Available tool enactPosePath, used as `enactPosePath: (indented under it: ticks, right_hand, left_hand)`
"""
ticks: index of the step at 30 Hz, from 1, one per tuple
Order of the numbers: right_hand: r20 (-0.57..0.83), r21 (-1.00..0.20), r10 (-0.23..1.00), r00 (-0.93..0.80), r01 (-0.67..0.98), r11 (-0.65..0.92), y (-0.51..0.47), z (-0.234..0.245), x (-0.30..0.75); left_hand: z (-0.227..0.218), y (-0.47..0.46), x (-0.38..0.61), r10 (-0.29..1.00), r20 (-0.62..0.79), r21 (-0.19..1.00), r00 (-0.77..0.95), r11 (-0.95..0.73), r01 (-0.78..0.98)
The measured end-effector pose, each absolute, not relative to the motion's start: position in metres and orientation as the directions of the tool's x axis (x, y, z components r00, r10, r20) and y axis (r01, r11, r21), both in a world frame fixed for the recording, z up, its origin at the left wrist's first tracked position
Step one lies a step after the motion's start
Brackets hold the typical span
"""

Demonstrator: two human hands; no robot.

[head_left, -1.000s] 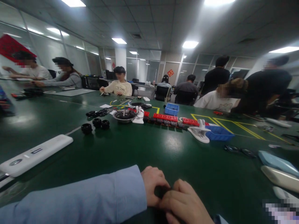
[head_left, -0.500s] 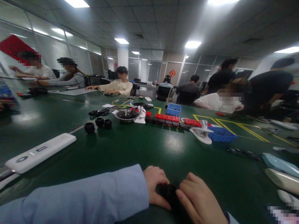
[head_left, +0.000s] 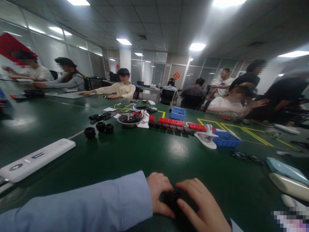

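"What have you got there?"

"A small black piece (head_left: 174, 196), low between my hands, well on my side of the red-and-black row (head_left: 171, 122). My left hand (head_left: 158, 191) is curled about its left side, thumb and fingers parted, and seems to have hold of it. My right hand (head_left: 204, 201) is loosely arched, thumb and forefinger apart near the top of the piece; whether they grip it or only rest there, I can't tell. The lower part is lost in shadow."

"How would you handle it well?"

"I'd make the left hand the anchor and leave the fine moves to the right. The top looks smooth, so I judge a light pinch could slide off; pads set on opposite sides should hold better. My fingers hide much of the piece, so baring its top a little would show me where I'm touching."

"And around you?"

"The green tabletop (head_left: 135, 154) lies under everything. A metal bowl (head_left: 120, 122) sits near the row's left end, and three round black parts (head_left: 89, 132) stand farther left of the row. At its right end is a white clip (head_left: 207, 138), with a blue bin (head_left: 227, 140) just beside it. Left of the row and nearer me lies a long white device (head_left: 41, 158). None of these touches my hands."
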State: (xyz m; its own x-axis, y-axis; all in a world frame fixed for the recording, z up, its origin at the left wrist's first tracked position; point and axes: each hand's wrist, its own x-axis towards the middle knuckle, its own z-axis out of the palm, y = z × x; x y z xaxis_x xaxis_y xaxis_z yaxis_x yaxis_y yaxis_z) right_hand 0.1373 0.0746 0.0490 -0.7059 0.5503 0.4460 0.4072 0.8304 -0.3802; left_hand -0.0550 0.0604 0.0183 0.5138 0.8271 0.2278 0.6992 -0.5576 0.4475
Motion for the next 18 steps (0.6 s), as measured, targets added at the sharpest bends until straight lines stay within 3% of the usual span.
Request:
enactPosePath:
  ticks: [7, 13, 18]
  right_hand:
    - [0.369, -0.443, 0.571, -0.734, 0.401, 0.802, 0.072, 0.047, 0.137]
    - [0.440, -0.451, 0.582, -0.684, 0.392, 0.801, 0.066, 0.051, 0.136]
    - [0.373, -0.472, 0.616, -0.694, 0.430, 0.770, 0.062, 0.053, 0.132]
  left_hand:
    - [0.021, 0.060, -0.055, 0.820, 0.218, 0.452, 0.529, -0.565, 0.690]
    - [0.018, 0.061, -0.055, 0.821, 0.228, 0.456, 0.523, -0.565, 0.688]
    - [0.019, 0.062, -0.054, 0.820, 0.191, 0.420, 0.539, -0.565, 0.711]
